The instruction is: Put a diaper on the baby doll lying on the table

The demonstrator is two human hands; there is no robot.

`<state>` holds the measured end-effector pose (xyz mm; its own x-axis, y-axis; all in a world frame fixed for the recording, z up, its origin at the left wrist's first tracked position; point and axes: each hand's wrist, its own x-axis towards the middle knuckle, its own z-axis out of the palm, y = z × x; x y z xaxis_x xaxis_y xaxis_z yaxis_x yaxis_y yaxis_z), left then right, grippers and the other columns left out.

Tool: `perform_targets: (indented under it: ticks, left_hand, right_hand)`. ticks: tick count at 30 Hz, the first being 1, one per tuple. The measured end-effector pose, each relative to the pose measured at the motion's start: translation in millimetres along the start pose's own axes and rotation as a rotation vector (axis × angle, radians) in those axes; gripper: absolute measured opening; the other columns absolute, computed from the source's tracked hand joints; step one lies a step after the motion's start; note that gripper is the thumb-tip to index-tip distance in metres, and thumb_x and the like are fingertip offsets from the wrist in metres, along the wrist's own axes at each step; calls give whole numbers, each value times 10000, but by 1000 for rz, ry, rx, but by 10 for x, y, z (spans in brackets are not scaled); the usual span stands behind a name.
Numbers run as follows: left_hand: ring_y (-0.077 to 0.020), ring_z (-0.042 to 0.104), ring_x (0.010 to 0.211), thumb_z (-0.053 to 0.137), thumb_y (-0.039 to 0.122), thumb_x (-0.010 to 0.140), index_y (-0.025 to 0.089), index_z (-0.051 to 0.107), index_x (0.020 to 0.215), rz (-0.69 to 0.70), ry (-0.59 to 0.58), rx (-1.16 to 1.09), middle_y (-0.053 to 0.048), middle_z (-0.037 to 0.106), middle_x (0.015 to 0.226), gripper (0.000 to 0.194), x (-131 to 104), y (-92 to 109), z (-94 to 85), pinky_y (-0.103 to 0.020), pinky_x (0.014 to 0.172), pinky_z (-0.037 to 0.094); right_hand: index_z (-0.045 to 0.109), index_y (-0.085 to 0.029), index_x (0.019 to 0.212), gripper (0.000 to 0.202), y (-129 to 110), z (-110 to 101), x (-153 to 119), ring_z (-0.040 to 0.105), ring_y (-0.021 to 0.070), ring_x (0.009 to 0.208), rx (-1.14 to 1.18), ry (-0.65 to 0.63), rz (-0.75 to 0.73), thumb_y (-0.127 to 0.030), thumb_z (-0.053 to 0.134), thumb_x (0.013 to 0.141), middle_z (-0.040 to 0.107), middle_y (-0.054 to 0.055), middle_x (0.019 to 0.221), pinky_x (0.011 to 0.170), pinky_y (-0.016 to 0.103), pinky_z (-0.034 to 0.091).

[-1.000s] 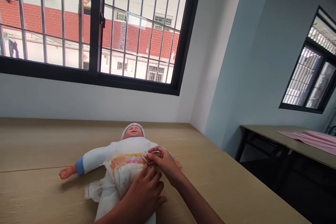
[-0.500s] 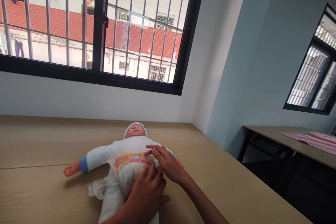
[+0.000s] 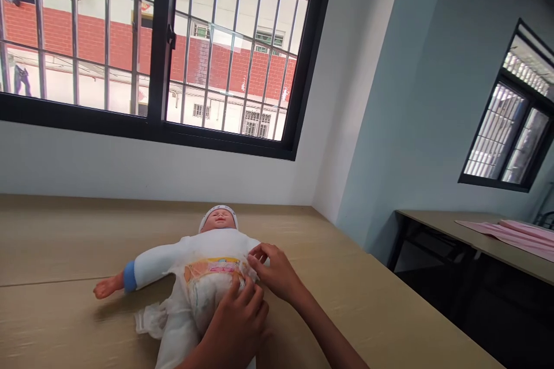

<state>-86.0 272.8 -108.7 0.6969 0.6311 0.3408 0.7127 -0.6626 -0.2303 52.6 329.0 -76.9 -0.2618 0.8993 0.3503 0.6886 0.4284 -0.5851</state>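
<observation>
White cloth covers a doll (image 3: pixel 203 253) that lies on its back on a wooden table (image 3: pixel 64 242), head toward the wall under the big barred window (image 3: pixel 151 46), one arm with a blue cuff stretched out to the side. Round its waist sits a diaper (image 3: pixel 212 285) with a coloured band across the front. The left hand (image 3: pixel 238 326) rests flat on the lower front of the diaper, fingers spread and pressing down, gripping nothing. The right hand (image 3: pixel 274 271) is at the doll's hip, just beside the end of the coloured band, with thumb and fingertips pinched together on the diaper's side edge; what exactly lies between them is too small to make out. The two hands are close, nearly touching at the fingertips. Loose white fabric bunches out from under the doll near its legs. Across a gap stands a second table (image 3: pixel 476 242) by the blue wall, with a pink cloth (image 3: pixel 515 232) on it beneath a smaller window (image 3: pixel 506 127).
</observation>
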Motion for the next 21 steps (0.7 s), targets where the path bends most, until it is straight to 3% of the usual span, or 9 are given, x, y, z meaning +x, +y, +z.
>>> perform_targets:
  ticks: [3,6,12,15,18,21]
  left_hand:
    - [-338,565,1195,472,429,966,105,688,1079,11,-13,21,-167,667,1169,405,5,14,-29,-526,989,457]
    - [-336,561,1202,470,431,968,118,693,1079,10,-13,3,-159,673,1160,400,1,12,-31,-527,985,457]
    - [-331,546,1219,456,479,962,136,696,1091,-4,-4,-14,-160,666,1179,438,-10,-13,19,-521,1017,418]
    - [-326,540,1224,447,481,965,157,691,1106,-17,14,-13,-153,661,1196,429,-15,-10,11,-517,1023,405]
    - [-320,544,1221,458,470,961,173,689,1108,-37,60,-4,-146,655,1215,404,-26,-2,3,-501,1018,415]
    - [-303,564,1190,497,502,933,186,696,1082,-59,127,10,-126,668,1193,402,-44,0,38,-481,1025,413]
  right_hand:
    - [639,-152,842,127,47,111,23,604,169,780,184,-10,38,-275,611,847,674,38,846,722,273,452]
    - [599,-158,801,62,86,184,37,588,151,726,191,18,45,-189,576,849,649,18,783,677,256,435]
    - [586,-171,848,181,128,187,65,573,203,861,-316,246,-146,-59,453,895,652,50,896,799,338,388]
    - [593,-174,912,221,140,159,70,578,211,904,-344,274,-182,-65,401,925,655,60,952,829,354,381]
    - [594,-171,927,110,185,131,72,595,181,822,-84,198,-63,-199,489,937,661,46,927,792,320,408]
    - [595,-162,817,170,269,137,78,568,159,708,124,20,70,-326,617,858,644,26,808,671,273,407]
